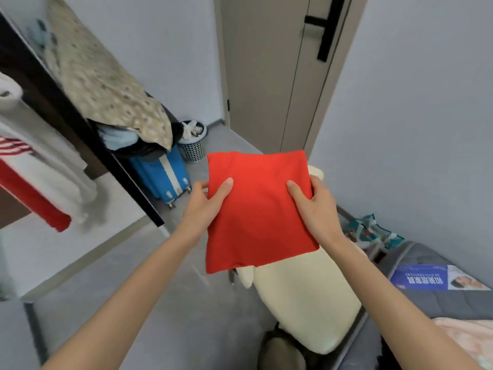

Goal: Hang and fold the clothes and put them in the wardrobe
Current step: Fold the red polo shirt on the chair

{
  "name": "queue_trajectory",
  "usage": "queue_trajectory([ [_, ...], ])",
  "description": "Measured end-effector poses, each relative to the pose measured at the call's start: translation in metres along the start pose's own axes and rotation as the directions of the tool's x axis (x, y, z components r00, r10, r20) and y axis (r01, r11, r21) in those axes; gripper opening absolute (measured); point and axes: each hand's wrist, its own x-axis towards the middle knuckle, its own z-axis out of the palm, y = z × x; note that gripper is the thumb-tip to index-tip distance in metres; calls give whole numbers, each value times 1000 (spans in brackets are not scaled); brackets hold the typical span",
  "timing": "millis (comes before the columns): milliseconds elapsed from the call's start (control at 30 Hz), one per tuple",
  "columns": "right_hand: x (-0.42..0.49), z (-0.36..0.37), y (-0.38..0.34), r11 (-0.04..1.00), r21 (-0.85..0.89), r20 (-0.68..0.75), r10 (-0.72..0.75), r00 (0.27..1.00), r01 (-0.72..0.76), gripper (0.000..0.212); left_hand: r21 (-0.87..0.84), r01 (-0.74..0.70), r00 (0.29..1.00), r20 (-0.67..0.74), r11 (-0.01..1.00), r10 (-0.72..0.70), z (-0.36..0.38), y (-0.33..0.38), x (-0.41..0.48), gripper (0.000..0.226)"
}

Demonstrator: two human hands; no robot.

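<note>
A folded red garment (260, 209) is held flat in the air in front of me, above a cream chair (304, 297). My left hand (206, 202) grips its left edge, thumb on top and fingers underneath. My right hand (313, 202) grips its right edge the same way. The open wardrobe (80, 121) with a dark frame is at the left; white and red-striped clothes (34, 177) hang inside it.
A blue suitcase (162, 174) piled with clothes and a patterned beige cloth (106, 84) stands beside the wardrobe. A mesh bin (193, 141) sits near the closed door (277, 73). A grey bed (440, 284) with a pink item lies at the right.
</note>
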Motion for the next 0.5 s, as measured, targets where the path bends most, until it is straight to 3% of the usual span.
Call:
queue_trajectory([
  [233, -83, 120, -105, 985, 53, 235, -172, 957, 164, 29, 22, -2, 979, -203, 1000, 6, -194, -20, -73, 48],
  [500, -158, 254, -244, 938, 262, 483, -330, 811, 225, 36, 79, -30, 911, -409, 996, 60, -395, -4, -145, 47],
])
